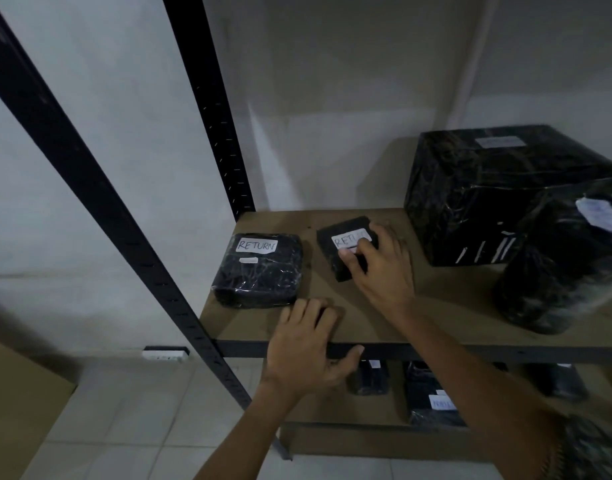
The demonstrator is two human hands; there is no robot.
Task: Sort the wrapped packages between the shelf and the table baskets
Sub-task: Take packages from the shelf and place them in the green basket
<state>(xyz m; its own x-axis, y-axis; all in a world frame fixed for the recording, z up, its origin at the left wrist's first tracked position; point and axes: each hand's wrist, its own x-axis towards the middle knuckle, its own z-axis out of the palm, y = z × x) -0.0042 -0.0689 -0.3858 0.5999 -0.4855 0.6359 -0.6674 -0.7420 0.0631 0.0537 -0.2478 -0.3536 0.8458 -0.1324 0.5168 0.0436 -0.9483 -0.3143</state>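
The right hand (384, 268) grips a small black wrapped package (328, 247) lying near the back edge of the shelf board (453, 299). The thumb and fingers cover part of its white label, so only "RETU" reads. The left hand (304, 351) rests open on the board's front edge, fingers on top and thumb across the front rail. Near the left edge lies a larger package (259, 275) plainly marked "RETURN". A big wrapped box (488, 195) stands at the back right; its label is illegible. A rounded bundle (557, 271) at the right is blurred and cut off. Packages on the lower shelf (429, 393) sit half hidden behind the arms.
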